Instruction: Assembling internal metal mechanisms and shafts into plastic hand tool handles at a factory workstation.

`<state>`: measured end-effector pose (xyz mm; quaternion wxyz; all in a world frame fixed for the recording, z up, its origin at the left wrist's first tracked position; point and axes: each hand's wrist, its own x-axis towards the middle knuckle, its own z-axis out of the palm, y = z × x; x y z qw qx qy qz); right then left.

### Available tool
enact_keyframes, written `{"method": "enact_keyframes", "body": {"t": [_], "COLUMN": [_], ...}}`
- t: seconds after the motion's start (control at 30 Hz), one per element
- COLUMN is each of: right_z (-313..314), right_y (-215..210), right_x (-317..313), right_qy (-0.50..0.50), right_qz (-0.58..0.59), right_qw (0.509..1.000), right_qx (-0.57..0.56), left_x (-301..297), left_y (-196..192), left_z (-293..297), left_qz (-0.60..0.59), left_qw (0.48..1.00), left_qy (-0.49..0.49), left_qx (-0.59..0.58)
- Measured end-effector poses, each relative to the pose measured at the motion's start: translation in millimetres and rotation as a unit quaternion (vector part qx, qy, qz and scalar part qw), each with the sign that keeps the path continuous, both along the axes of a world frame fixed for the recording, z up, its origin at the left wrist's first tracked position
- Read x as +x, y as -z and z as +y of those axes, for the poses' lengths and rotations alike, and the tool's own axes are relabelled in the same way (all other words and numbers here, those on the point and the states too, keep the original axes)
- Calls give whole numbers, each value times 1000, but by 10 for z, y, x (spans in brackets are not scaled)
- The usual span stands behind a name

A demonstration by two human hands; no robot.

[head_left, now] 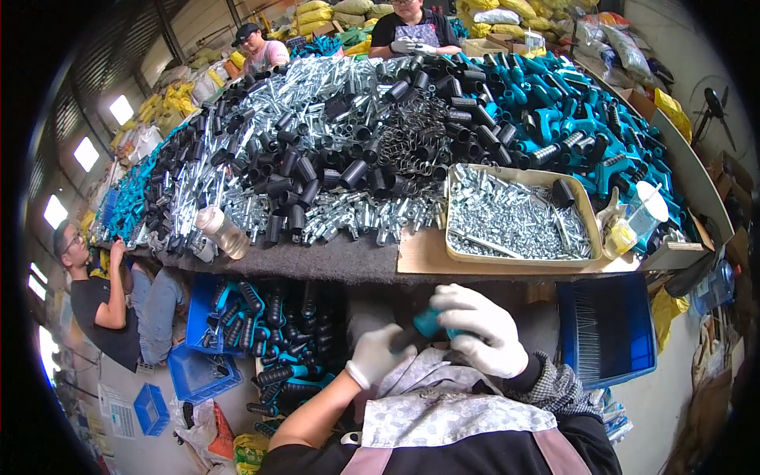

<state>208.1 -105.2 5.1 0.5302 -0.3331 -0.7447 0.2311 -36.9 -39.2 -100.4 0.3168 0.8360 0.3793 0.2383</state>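
Observation:
Both my hands wear white gloves and meet in front of my apron, below the table edge. Between them is a teal-and-black tool handle [427, 323]. Its dark end sits in the closed fingers of my left hand [378, 356]. My right hand [484, 331] curls over the teal end from above, hiding much of it. Similar teal-and-black handles [273, 336] fill a blue crate to the left of my left hand. On the table ahead lie heaps of silver metal parts [277, 95], black sleeves [297, 178], coiled springs [412, 138] and teal tool bodies [570, 119].
A cream tray [522, 255] of small metal pieces stands at the table's front, on cardboard [412, 257]. A clear bottle [223, 233] stands left of it. Below right is a blue crate [645, 324] with thin rods. Co-workers stand behind the table [416, 32] and sit at the left [111, 297].

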Motion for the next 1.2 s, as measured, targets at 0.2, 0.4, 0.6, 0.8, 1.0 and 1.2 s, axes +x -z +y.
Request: {"method": "enact_keyframes", "body": {"t": [0.2, 0.4, 0.6, 0.8, 1.0, 1.2], "right_z": [15, 65, -51, 71, -45, 109], "right_y": [162, 44, 8, 167, 123, 597], "right_x": [193, 214, 32, 389, -19, 598], "right_qy": [74, -8, 4, -31, 5, 128], "right_qz": [160, 71, 115, 177, 92, -182], "right_qw": [976, 991, 991, 956, 996, 884], "right_qx": [-132, -116, -66, -232, 10, -412], "left_x": [68, 69, 126, 89, 256, 75], "left_y": [-178, -146, 44, -158, -50, -354], "left_z": [-61, -194, -69, -200, -150, -72], "left_qz": [-121, -29, -67, -26, 17, 230], "left_qw": [992, 980, 987, 985, 993, 944], "left_qy": [-18, 183, -62, 161, 27, 141], "left_qx": [15, 70, -129, 63, -115, 192]}}
